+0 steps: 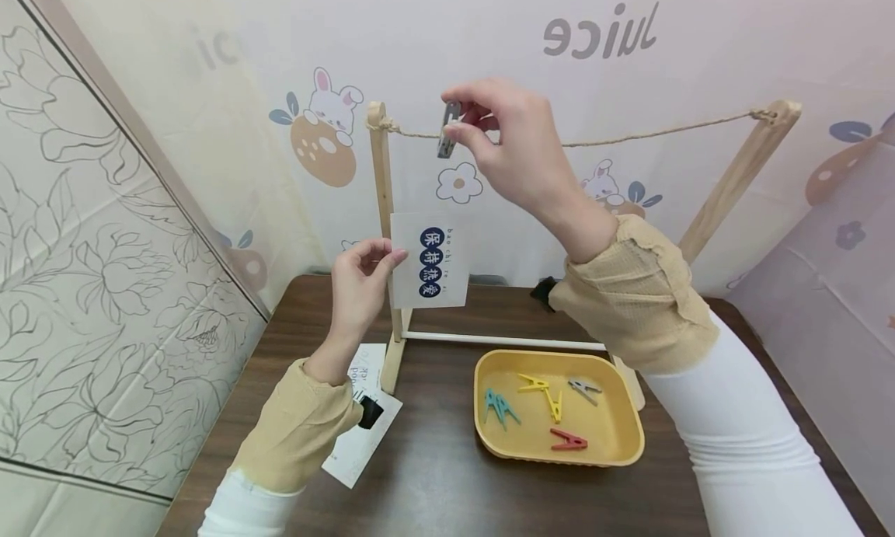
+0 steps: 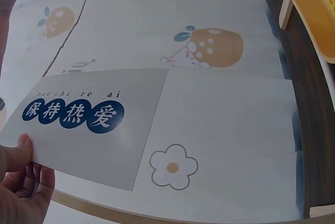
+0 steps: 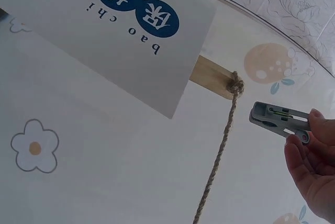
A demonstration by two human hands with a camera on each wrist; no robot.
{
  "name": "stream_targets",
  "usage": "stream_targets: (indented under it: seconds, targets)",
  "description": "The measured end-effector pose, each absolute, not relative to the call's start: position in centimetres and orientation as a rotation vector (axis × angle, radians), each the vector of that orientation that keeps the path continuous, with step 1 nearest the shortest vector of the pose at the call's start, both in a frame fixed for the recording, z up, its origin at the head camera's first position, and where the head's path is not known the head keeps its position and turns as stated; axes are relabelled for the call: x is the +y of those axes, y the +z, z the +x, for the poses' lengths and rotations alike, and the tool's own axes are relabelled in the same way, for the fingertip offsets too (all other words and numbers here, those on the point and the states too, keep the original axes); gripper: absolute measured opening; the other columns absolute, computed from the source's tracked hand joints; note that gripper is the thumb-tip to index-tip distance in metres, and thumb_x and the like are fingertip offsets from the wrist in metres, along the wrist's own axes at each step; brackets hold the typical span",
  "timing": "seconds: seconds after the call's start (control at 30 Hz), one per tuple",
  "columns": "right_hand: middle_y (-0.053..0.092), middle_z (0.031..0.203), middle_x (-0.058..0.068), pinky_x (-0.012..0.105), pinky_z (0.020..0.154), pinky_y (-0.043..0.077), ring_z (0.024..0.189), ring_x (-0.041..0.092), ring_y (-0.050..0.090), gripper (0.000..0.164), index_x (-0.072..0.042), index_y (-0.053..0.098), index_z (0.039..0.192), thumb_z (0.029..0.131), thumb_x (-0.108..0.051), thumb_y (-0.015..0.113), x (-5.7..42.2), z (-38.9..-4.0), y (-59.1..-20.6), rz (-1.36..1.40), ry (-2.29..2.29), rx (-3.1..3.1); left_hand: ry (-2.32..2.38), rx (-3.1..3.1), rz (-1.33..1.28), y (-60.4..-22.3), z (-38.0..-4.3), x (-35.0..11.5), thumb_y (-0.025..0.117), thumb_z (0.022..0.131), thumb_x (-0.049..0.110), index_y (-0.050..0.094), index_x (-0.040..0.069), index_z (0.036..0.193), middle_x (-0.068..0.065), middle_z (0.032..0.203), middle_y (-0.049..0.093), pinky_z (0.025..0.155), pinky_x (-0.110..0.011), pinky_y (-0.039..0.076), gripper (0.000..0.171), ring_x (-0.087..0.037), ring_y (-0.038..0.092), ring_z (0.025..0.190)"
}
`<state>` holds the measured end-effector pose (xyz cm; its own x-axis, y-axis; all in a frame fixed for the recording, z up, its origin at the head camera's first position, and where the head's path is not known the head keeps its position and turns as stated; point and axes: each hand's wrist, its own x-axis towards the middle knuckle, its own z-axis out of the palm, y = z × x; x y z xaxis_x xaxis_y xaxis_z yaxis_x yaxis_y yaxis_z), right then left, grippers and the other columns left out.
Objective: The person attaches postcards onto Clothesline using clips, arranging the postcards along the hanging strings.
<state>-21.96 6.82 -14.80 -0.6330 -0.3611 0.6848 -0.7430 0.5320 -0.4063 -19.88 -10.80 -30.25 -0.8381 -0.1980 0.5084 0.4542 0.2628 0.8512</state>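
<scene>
A white card (image 1: 453, 269) with blue discs and white characters is pinched at its left edge by my left hand (image 1: 360, 282). In the left wrist view, the thumb of the left hand (image 2: 23, 182) lies on the front of the card (image 2: 99, 156). My right hand (image 1: 513, 137) pinches a grey clothespin (image 1: 450, 129) close to the twine (image 1: 629, 138), above the card. The right wrist view has the clothespin (image 3: 277, 119) beside the twine (image 3: 214, 166), apart from it, with the right hand (image 3: 314, 166) on its handle end.
A wooden frame with a left post (image 1: 381, 179) and right post (image 1: 741, 176) carries the twine. On the brown table (image 1: 433, 475) stands a yellow tray (image 1: 559, 453) with several clothespins. Printed cards (image 1: 360, 436) lie at the left, partly behind the left sleeve.
</scene>
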Motion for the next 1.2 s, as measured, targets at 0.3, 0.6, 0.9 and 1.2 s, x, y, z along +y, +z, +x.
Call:
stream_targets:
  seconds: [0.3, 0.6, 0.9, 1.2]
  targets:
    - [0.059, 0.092, 0.011, 0.016, 0.077, 0.043, 0.082, 0.012, 0.051, 0.025, 0.003, 0.059, 0.109, 0.084, -0.003, 0.059, 5.9, -23.0, -13.5, 0.874, 0.88, -2.272, -1.645, -1.96, -0.2, -28.9, -21.6, -10.5, 0.067, 0.077, 0.005, 0.061, -0.007, 0.076, -0.013, 0.073, 0.061, 0.057, -0.018, 0.04, 0.013, -0.007, 0.051, 0.06]
    - [0.058, 0.096, 0.01, 0.017, 0.079, 0.042, 0.086, 0.014, 0.051, 0.026, -0.002, 0.06, 0.111, 0.085, -0.006, 0.058, 5.2, -24.2, -12.7, 0.79, 0.866, -2.393, -1.627, -1.958, -0.181, -27.9, -23.1, -10.6, 0.068, 0.077, 0.006, 0.061, -0.007, 0.077, -0.012, 0.072, 0.061, 0.058, -0.018, 0.04, 0.015, -0.004, 0.051, 0.06]
    - [0.059, 0.095, 0.007, 0.016, 0.078, 0.042, 0.083, 0.012, 0.049, 0.023, -0.005, 0.063, 0.107, 0.084, -0.007, 0.059, 4.8, -25.1, -12.3, 0.738, 0.883, -2.452, -1.626, -1.936, -0.198, -26.9, -24.1, -10.8, 0.067, 0.077, 0.004, 0.061, -0.008, 0.076, -0.009, 0.066, 0.057, 0.054, -0.018, 0.039, 0.013, -0.005, 0.048, 0.056]
    - [0.061, 0.093, 0.005, 0.015, 0.071, 0.039, 0.078, 0.008, 0.048, 0.021, -0.007, 0.065, 0.104, 0.084, -0.006, 0.059, 4.0, -25.8, -11.9, 0.689, 0.827, -2.513, -1.656, -1.912, -0.228, -26.2, -24.6, -10.9, 0.067, 0.078, 0.004, 0.061, -0.01, 0.078, -0.007, 0.066, 0.057, 0.054, -0.018, 0.041, 0.015, -0.007, 0.048, 0.056]
